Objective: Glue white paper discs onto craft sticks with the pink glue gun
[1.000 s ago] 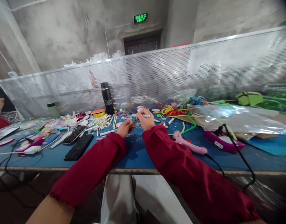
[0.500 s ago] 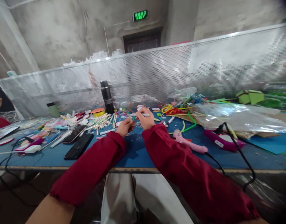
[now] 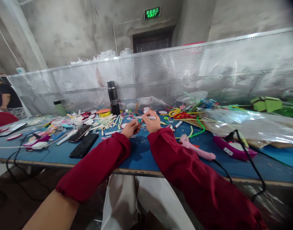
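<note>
Over the middle of the blue table, my right hand (image 3: 152, 122) is closed round a white marker (image 3: 150, 118) held like a pen. The marker's teal end points left at my left hand (image 3: 131, 128). Fingers curled, my left hand pinches a thin, light-brown stick (image 3: 136, 120) that stands up from the fingertips; its lower part is hidden. The two hands nearly meet. Behind them lie small colourful bits and white discs. To the left of my left hand is a loose pile of craft sticks (image 3: 108, 123). Another white marker (image 3: 178, 124) lies right of my right hand.
A pink glue gun (image 3: 199, 150) and a purple power strip (image 3: 234, 148) with cables lie at the right. Two phones, one a black phone (image 3: 84, 145), are at the left. A black bottle (image 3: 113, 99) stands by the perforated metal screen (image 3: 161, 76). A person (image 3: 7, 95) is far left.
The view has turned slightly left, so things appear shifted right and more of the person at far left shows. My hands keep the marker and stick close together.
</note>
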The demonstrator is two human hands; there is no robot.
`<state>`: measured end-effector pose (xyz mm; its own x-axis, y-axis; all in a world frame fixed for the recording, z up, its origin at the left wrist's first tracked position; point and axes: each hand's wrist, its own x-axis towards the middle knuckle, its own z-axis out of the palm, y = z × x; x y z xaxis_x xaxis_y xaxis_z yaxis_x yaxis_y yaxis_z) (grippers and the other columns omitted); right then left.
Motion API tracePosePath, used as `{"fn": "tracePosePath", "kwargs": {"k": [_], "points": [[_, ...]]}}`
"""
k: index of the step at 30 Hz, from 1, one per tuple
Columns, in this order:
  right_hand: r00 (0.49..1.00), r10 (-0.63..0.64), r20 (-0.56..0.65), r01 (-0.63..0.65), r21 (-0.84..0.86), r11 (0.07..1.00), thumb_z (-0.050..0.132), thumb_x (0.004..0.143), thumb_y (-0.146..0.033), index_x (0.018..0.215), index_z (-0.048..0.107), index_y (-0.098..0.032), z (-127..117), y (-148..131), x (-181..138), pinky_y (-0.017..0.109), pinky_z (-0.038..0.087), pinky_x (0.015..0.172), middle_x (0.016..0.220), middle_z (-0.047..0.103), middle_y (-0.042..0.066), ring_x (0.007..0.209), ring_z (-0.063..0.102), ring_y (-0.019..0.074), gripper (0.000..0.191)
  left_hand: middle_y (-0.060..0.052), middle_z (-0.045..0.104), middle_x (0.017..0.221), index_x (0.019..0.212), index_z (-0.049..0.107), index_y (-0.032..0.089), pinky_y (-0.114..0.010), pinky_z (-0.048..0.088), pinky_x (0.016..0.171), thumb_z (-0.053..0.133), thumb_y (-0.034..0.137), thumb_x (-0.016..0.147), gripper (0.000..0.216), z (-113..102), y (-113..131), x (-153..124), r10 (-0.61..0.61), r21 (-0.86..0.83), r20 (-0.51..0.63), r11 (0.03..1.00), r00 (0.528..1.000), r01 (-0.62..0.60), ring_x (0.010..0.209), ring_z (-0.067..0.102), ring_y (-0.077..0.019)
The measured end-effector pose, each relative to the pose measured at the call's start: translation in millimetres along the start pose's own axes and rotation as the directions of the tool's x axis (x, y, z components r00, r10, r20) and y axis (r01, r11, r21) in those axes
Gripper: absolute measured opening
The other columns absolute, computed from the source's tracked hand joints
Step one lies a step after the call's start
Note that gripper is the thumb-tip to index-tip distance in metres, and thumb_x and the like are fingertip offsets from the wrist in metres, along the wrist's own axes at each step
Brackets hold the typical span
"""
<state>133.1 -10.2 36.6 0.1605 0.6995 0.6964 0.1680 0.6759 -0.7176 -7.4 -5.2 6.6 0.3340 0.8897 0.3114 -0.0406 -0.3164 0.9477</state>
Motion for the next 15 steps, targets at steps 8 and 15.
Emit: {"fn": "tracePosePath", "kwargs": {"k": [8,15], "points": [[0.999,-0.013,-0.03,0.013,0.003,1.0,0.054,0.074,-0.025,0.061,0.051,-0.022,-0.9,2.4,-0.2,0.027,0.041,0.056,0.054,0.055,-0.004,0.054,0.05,0.0131,0.013,0.005,0.05,0.049,0.076,0.052,0.017,-0.021,0.023,0.041,0.063,0.06,0.073,0.045,-1.0,-2.7,2.5,0.002,0.026,0.01,1.0,1.0,-0.002,0.039,0.037,-0.0069],[0.997,0.037,-0.063,-0.034,0.047,0.998,0.056,0.072,-0.027,0.064,0.053,-0.022,-1.5,2.6,0.0,0.026,0.04,0.051,0.054,0.057,-0.005,0.05,0.05,0.0125,0.01,0.005,0.049,0.05,0.077,0.052,0.017,-0.021,0.023,0.041,0.062,0.058,0.076,0.042,0.4,0.5,0.8,0.016,0.025,-0.013,1.0,1.0,-0.015,0.04,0.038,-0.0067]]}}
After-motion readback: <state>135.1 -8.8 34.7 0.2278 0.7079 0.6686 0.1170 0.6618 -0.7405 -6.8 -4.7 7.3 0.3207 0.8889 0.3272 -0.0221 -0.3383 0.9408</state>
